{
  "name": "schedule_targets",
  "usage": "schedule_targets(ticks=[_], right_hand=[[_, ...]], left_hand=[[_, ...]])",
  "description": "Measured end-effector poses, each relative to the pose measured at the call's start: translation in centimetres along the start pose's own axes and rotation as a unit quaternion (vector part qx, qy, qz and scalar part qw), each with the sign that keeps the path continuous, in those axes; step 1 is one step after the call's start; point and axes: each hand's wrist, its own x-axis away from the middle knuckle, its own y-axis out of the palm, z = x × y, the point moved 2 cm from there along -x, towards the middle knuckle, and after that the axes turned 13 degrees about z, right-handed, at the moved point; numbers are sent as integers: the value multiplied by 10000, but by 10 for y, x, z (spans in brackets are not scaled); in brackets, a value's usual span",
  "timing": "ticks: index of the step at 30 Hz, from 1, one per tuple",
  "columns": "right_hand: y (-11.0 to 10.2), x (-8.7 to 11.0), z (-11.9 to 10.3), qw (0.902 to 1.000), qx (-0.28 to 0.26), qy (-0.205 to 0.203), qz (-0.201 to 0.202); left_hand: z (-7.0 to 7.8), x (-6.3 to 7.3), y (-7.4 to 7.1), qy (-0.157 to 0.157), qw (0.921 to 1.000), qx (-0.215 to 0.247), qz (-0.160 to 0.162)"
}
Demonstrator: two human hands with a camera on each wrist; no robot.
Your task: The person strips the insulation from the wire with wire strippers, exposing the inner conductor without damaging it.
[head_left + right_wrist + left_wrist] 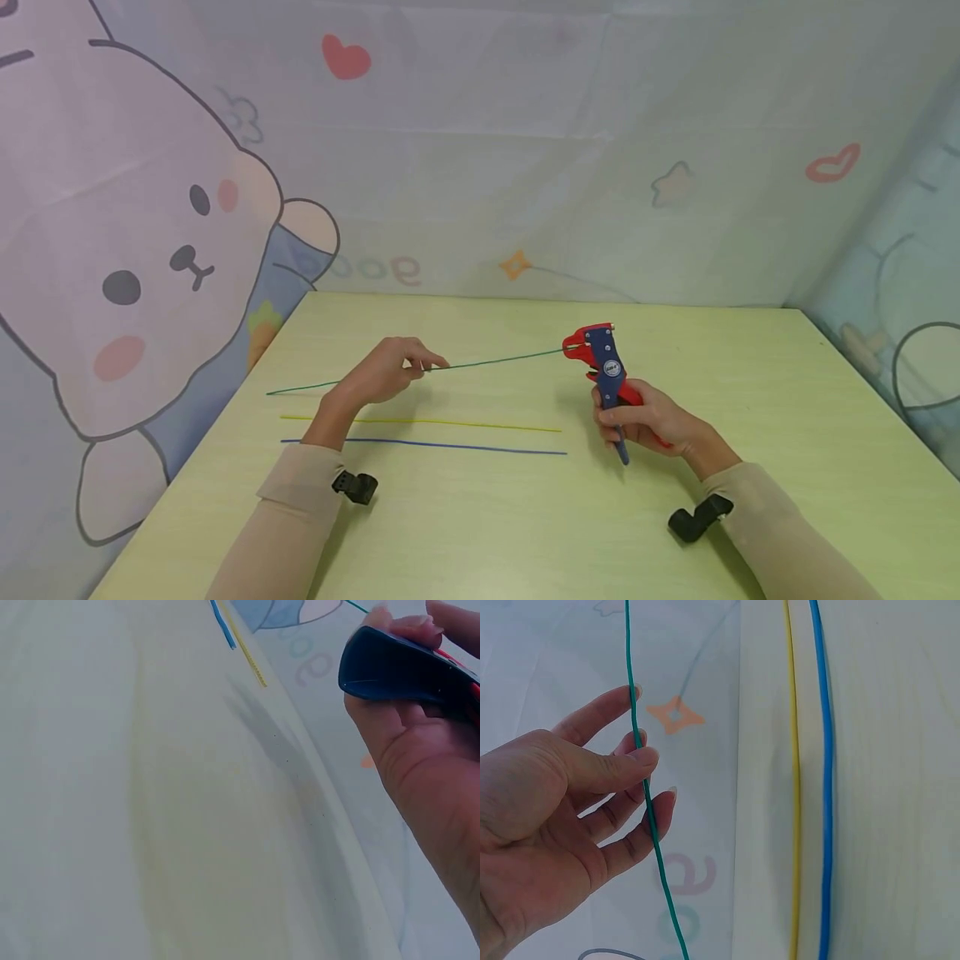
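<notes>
My left hand (382,369) pinches a thin green wire (502,360) between thumb and fingers, near its middle. In the left wrist view the green wire (665,877) runs under the thumb and across the fingertips. Its right end reaches the red jaws of a blue and red wire stripper (608,375). Around the stripper's handles my right hand (656,414) curls, holding the tool upright with its head to the left. The right wrist view shows a dark blue handle end (390,671) poking out of that hand. The green wire's left end lies low over the table.
A yellow wire (450,423) and a blue wire (465,447) lie side by side on the pale wooden table (480,533), in front of the green one. Behind the table hangs a printed cloth (487,167). Each sleeve carries a small black camera.
</notes>
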Motion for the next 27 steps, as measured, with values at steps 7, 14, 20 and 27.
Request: schedule_targets(ticks=[7, 14, 20, 27], right_hand=[[3, 0, -1, 9998, -68, -119, -127], [4, -1, -1, 9998, -30, -165, 118], [4, -2, 0, 9991, 57, -298, 286], [8, -3, 1, 9963, 275, -431, 692]], left_hand=[[-1, 0, 2, -85, 10000, 20, -22], [-1, -1, 1, -167, 9998, 49, 13], [2, -3, 1, -142, 9997, 70, 167], [3, -2, 1, -166, 9996, 62, 223]])
